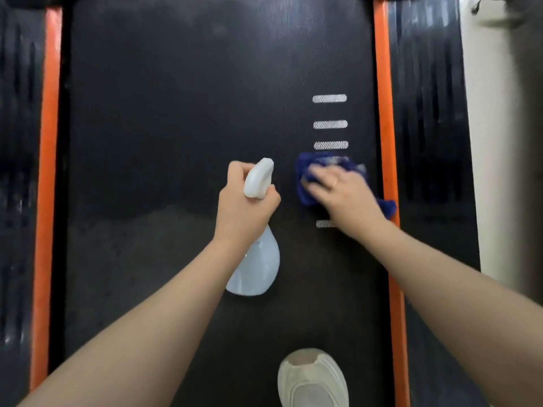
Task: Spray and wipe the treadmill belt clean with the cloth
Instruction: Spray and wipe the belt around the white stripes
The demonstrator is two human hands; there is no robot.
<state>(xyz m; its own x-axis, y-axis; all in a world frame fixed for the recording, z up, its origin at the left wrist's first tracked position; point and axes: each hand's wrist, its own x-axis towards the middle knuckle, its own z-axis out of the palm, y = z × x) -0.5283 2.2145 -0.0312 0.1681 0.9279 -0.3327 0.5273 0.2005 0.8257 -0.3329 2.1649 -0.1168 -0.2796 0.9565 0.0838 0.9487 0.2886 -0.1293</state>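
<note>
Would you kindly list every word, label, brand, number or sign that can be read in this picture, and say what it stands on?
None: no readable text anywhere.
The treadmill belt bears only plain white dashes, no letters or numbers.
The spray bottle in the left hand shows no label.
The blue cloth under the right hand, the orange side strips and the shoe show no print.

One spray bottle, one blue cloth, two hands, left and right, two orange side rails, one pale shoe, and four white belt stripes showing, perhaps more under the cloth.
</note>
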